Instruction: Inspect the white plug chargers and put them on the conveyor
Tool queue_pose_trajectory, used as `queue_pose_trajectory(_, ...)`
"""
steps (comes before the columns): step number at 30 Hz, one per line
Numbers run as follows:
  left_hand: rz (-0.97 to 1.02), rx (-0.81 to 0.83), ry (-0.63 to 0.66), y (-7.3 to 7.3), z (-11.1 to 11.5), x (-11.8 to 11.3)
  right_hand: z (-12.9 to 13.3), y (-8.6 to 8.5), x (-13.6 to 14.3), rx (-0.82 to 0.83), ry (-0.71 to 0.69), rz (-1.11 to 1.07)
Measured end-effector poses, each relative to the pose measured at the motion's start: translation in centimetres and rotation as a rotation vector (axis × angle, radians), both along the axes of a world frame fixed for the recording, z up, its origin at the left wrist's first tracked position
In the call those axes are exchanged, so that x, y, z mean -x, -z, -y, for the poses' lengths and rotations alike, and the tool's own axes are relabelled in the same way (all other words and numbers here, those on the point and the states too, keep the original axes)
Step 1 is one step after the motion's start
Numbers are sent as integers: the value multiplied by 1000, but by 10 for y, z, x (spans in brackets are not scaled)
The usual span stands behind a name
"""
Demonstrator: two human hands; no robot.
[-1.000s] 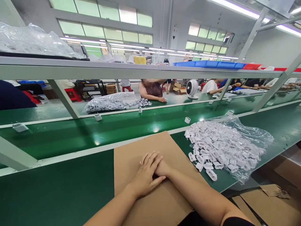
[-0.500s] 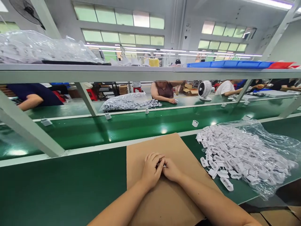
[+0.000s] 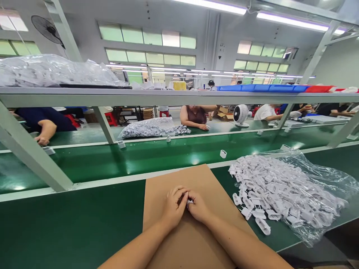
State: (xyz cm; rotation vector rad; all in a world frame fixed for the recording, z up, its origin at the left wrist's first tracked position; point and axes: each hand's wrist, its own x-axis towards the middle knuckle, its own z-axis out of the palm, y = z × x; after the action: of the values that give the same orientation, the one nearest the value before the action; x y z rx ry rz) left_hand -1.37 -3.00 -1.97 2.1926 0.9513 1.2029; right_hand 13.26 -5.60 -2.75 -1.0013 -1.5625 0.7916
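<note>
Before me, a flat brown cardboard sheet (image 3: 191,246) is looking matt, white oval plastic shells (image 3: 263,226) are looking smooth, and a crinkled clear plastic bag (image 3: 333,179) and long green belt (image 3: 148,158) are gleaming.

A grey wall (image 3: 126,15) is rising at the back, where two rows of windows (image 3: 151,36) are glowing pale green. Pipes (image 3: 216,37) are running up it, and a fan (image 3: 46,28) is hanging at upper left. Tube lights (image 3: 293,21) are shining overhead. A long shelf (image 3: 168,99) is crossing the room on slanting posts (image 3: 104,125); beyond it, red stools (image 3: 112,118) are standing behind a green bench (image 3: 218,130) that is stretching from side to side.
</note>
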Motion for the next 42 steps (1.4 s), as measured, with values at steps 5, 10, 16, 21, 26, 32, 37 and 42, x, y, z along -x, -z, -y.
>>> queue_pose_trajectory(5, 28, 11, -3, 2, -3, 1, -2, 0, 0, 0, -15, -24)
queue_pose_trajectory(10, 81, 36, -39, 5, -3, 1, -2, -2, 0, 79, -79, -69)
queue_pose_trajectory(16, 76, 69, -41, 8, -7, 0, -3, -4, -3, 143, -91, -87)
queue_pose_trajectory(21, 80, 83, 33, 5, -7, -2, -3, -8, -8, 201, -88, -82)
queue_pose_trajectory(26, 110, 103, 115, 1, -3, -5, 0, -10, -12, 259, -105, -43)
queue_pose_trajectory(32, 93, 97, 154, -5, 3, -5, -1, -3, -14, 289, -111, 19)
queue_pose_trajectory(37, 23, 71, 165, -8, 3, -4, -4, -1, -15, 279, -139, 94)
queue_pose_trajectory(42, -45, 60, 148, -5, 2, -4, -2, -8, -16, 295, -143, 193)
